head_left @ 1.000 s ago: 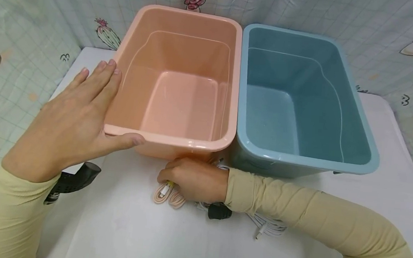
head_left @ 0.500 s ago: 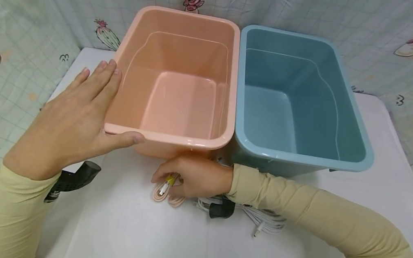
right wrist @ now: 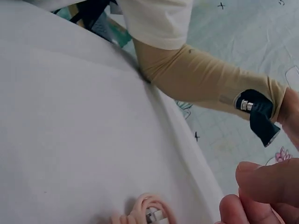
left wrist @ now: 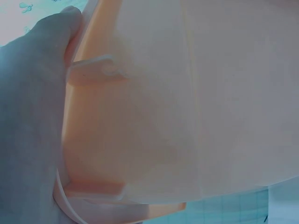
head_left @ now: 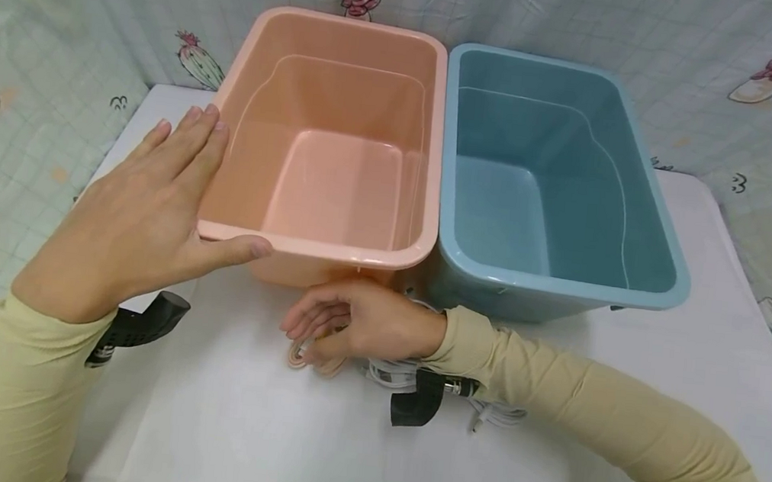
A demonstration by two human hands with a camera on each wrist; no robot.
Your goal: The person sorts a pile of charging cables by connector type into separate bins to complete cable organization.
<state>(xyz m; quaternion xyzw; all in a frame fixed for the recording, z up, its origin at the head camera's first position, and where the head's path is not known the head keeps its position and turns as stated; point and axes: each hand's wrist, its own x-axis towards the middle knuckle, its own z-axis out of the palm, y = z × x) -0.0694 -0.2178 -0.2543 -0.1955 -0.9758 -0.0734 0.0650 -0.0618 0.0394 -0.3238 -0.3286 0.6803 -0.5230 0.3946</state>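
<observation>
My left hand [head_left: 143,212] rests on the left front corner of a peach plastic bin [head_left: 309,250], fingers straight along its side rim and thumb along the front rim. In the left wrist view the bin's outer wall [left wrist: 140,130] fills most of the picture. Just in front of the bin, my right hand [head_left: 368,320] hovers over a coiled peach charging cable [head_left: 330,368], its fingers loosely bent. The right wrist view has that cable [right wrist: 149,203] lying on the cloth, apart from the thumb and fingertips [right wrist: 261,179]. The right hand covers part of the coil.
A blue-green bin [head_left: 554,286] stands against the peach one on its right. Coiled white cables [head_left: 391,375] lie under my right wrist, with another white coil [head_left: 502,414] farther right. A white cloth [head_left: 259,429] covers the table; a patterned curtain [head_left: 550,18] hangs behind.
The fingers of my right hand, curled down at the peach cable a second ago, have loosened and spread above it, and the wrist has turned. My left hand keeps its place on the bin.
</observation>
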